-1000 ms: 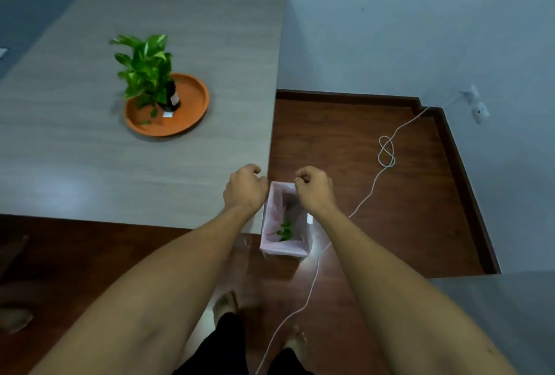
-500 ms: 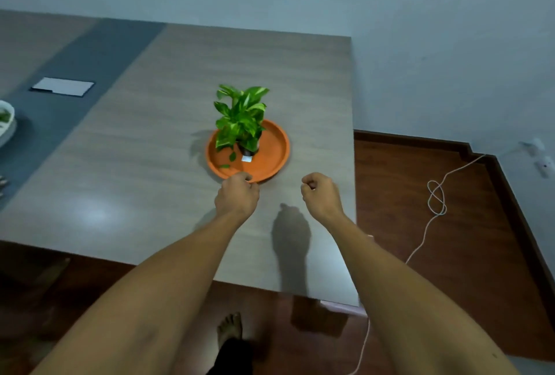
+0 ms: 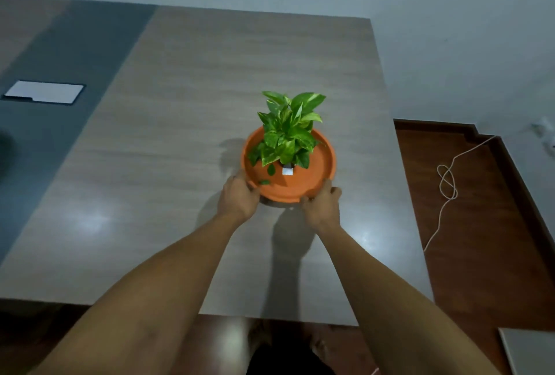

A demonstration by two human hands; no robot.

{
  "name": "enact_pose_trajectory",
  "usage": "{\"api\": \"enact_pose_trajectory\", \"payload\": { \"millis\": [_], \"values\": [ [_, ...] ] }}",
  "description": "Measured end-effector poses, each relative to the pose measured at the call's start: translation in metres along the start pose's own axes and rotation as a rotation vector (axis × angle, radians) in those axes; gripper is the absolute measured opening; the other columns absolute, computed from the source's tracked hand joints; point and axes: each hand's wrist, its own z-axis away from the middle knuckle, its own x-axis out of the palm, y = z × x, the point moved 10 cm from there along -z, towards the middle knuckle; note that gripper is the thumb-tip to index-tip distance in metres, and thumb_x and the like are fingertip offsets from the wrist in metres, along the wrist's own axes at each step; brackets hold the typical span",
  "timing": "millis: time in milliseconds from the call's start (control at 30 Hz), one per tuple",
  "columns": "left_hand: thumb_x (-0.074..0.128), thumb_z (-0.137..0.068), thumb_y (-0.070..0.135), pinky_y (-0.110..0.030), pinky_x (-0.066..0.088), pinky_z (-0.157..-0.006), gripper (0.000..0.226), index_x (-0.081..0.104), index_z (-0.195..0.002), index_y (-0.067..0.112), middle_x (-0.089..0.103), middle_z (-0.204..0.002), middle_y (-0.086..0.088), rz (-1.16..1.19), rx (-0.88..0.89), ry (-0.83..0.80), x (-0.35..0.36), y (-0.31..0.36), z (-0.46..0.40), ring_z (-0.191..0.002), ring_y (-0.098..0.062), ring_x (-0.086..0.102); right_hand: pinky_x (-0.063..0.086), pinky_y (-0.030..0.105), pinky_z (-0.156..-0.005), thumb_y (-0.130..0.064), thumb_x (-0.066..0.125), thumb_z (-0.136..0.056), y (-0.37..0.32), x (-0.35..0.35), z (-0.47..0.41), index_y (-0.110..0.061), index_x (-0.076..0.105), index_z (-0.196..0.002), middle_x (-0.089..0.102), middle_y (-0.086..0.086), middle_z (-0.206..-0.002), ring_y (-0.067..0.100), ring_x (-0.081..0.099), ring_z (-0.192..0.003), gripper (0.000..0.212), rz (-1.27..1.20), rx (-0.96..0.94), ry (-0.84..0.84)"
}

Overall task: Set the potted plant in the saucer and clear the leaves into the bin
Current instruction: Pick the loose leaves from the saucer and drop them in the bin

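A green potted plant (image 3: 288,131) stands in a round orange saucer (image 3: 315,176) on the wooden table (image 3: 168,164). My left hand (image 3: 238,199) grips the saucer's near-left rim and my right hand (image 3: 322,208) grips its near-right rim. The saucer's near edge looks slightly raised above its shadow. Two small loose leaves (image 3: 265,182) lie inside the saucer near my left hand. The bin is out of view.
A white card (image 3: 45,92) lies on the dark strip at the table's far left. The table's right edge drops to a brown floor (image 3: 480,239), where a white cable (image 3: 447,185) coils. My feet show below the near edge.
Both hands left the bin on the floor, rose over the table and closed on the saucer's rim. The view swung up and left, so the bin dropped out of sight.
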Motion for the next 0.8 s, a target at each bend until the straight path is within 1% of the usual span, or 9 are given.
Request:
{"api": "enact_pose_trajectory", "payload": {
  "millis": [100,200,300,400,500,567,633,733,800],
  "values": [
    [0.066,-0.084,0.035,-0.041,0.053,-0.081,0.035,0.059,-0.112,0.016,0.068,-0.111,-0.016,0.032,-0.029,-0.013,0.008,-0.015,-0.020,-0.104,-0.039,0.064,0.049,0.047,-0.086,-0.022,0.061,-0.091,0.008,0.014,-0.009,-0.011,0.017,-0.149,0.034,0.021,-0.136,0.046,0.056,-0.107,0.073,-0.042,0.052,0.049],
    [0.068,-0.083,0.026,-0.040,0.050,-0.079,0.031,0.056,-0.106,0.009,0.068,-0.108,-0.019,0.058,-0.081,-0.005,0.014,-0.026,-0.034,-0.102,-0.040,0.063,0.048,0.049,-0.092,-0.026,0.063,-0.093,0.016,0.023,-0.016,-0.007,0.011,-0.151,0.037,0.026,-0.140,0.048,0.053,-0.116,0.080,-0.101,0.133,0.082],
    [0.070,-0.081,0.019,-0.035,0.048,-0.075,0.026,0.058,-0.101,0.010,0.071,-0.102,-0.015,0.095,-0.084,-0.020,0.019,-0.031,-0.041,-0.097,-0.036,0.065,0.049,0.050,-0.096,-0.022,0.064,-0.092,0.019,0.028,-0.021,-0.004,0.017,-0.149,0.047,0.026,-0.136,0.046,0.054,-0.117,0.075,-0.160,0.151,0.114],
    [0.070,-0.081,0.019,-0.031,0.045,-0.071,0.022,0.058,-0.099,0.014,0.071,-0.099,-0.010,0.110,-0.087,-0.032,0.020,-0.035,-0.046,-0.093,-0.033,0.066,0.050,0.047,-0.093,-0.015,0.064,-0.090,0.020,0.028,-0.026,-0.003,0.023,-0.145,0.055,0.025,-0.129,0.044,0.057,-0.114,0.071,-0.198,0.155,0.150],
    [0.068,-0.082,0.020,-0.031,0.045,-0.070,0.019,0.058,-0.097,0.016,0.070,-0.094,-0.007,0.121,-0.083,-0.034,0.017,-0.037,-0.050,-0.088,-0.031,0.065,0.049,0.042,-0.087,-0.007,0.061,-0.088,0.019,0.024,-0.033,-0.003,0.027,-0.143,0.058,0.024,-0.124,0.043,0.058,-0.110,0.065,-0.184,0.138,0.161],
    [0.065,-0.082,0.023,-0.034,0.049,-0.070,0.017,0.057,-0.096,0.018,0.070,-0.093,-0.006,0.112,-0.093,-0.035,0.014,-0.039,-0.054,-0.086,-0.031,0.065,0.049,0.042,-0.085,-0.002,0.056,-0.085,0.019,0.017,-0.039,-0.005,0.031,-0.141,0.059,0.024,-0.121,0.043,0.059,-0.108,0.061,-0.176,0.106,0.167],
    [0.063,-0.082,0.025,-0.040,0.055,-0.078,0.023,0.059,-0.104,0.018,0.071,-0.100,-0.009,0.107,-0.097,-0.023,0.009,-0.039,-0.059,-0.093,-0.033,0.067,0.048,0.042,-0.083,0.000,0.052,-0.083,0.019,0.009,-0.047,-0.005,0.034,-0.138,0.059,0.024,-0.120,0.043,0.058,-0.107,0.058,-0.159,0.083,0.169],
    [0.064,-0.086,0.023,-0.044,0.053,-0.094,0.051,0.053,-0.135,0.011,0.066,-0.122,-0.016,0.085,-0.123,-0.017,0.003,-0.038,-0.066,-0.112,-0.037,0.063,0.043,0.037,-0.077,0.000,0.049,-0.084,0.023,-0.002,-0.059,-0.003,0.038,-0.128,0.061,0.024,-0.115,0.043,0.060,-0.103,0.045,-0.120,0.082,0.138],
    [0.064,-0.089,0.026,-0.044,0.051,-0.096,0.054,0.050,-0.139,0.010,0.065,-0.126,-0.017,0.082,-0.130,-0.007,0.001,-0.039,-0.071,-0.116,-0.037,0.061,0.043,0.037,-0.076,-0.001,0.048,-0.086,0.025,-0.007,-0.069,-0.004,0.039,-0.128,0.062,0.022,-0.115,0.043,0.060,-0.102,0.043,-0.091,0.087,0.106]
  ]
}}
